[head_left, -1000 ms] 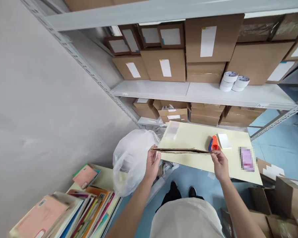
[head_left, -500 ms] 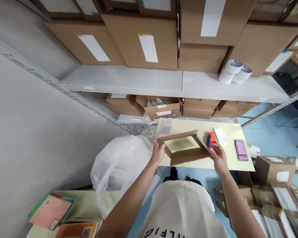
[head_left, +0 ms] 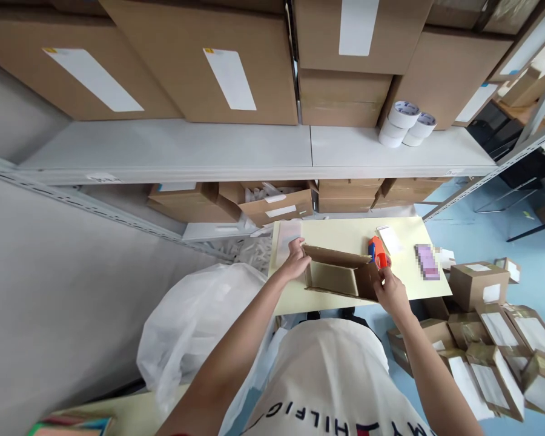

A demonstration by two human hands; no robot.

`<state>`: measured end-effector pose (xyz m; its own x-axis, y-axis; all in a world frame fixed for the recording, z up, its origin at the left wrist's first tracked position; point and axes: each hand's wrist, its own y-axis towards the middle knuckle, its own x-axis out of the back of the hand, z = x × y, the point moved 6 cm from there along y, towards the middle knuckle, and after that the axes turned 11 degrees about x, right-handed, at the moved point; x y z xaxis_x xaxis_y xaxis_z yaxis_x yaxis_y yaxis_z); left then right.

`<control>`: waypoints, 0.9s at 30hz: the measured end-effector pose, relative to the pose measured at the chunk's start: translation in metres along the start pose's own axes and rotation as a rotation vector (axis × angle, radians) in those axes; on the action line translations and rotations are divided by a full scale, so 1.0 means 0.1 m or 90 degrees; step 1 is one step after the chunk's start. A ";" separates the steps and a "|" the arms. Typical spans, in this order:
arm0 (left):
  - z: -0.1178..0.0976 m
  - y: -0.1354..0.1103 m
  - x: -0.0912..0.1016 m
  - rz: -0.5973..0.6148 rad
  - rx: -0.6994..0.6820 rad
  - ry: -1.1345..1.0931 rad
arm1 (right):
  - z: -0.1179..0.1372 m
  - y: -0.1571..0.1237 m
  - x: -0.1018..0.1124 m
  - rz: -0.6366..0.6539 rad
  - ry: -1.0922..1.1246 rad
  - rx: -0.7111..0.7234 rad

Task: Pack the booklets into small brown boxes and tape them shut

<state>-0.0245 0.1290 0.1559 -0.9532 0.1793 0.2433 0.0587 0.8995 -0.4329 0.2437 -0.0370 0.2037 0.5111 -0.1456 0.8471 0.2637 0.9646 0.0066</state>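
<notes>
Between my hands is a small brown cardboard box (head_left: 338, 257), unfolded into a frame that I can see through to the table. My left hand (head_left: 295, 260) is closed on its left end, and my right hand (head_left: 391, 293) grips the right end. Just beyond my right hand, an orange and blue tape dispenser (head_left: 378, 251) lies on the pale yellow table (head_left: 336, 229). To its right are a white card (head_left: 389, 240) and a purple, pixelated item (head_left: 427, 262).
Rolls of white tape (head_left: 402, 124) are stacked on the grey shelf (head_left: 186, 148) among large cartons (head_left: 236, 72). A big translucent plastic bag (head_left: 200, 321) bulges at the left. Several taped boxes (head_left: 495, 327) cover the floor at the right. Notebooks (head_left: 72, 425) lie at the lower left.
The cardboard box has turned in my hands, so its far wall now tilts down to the right and the opening looks narrower. My view has shifted slightly.
</notes>
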 end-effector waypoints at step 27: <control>0.74 -0.53 -0.16 0.229 -0.279 0.415 | -0.32 0.23 -0.83 0.289 0.172 0.384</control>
<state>-0.0340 0.0494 0.1107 -0.5021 0.5548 0.6634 0.5615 0.7926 -0.2378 0.2337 -0.0097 0.1167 0.6636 0.3154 0.6783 -0.4651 0.8842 0.0439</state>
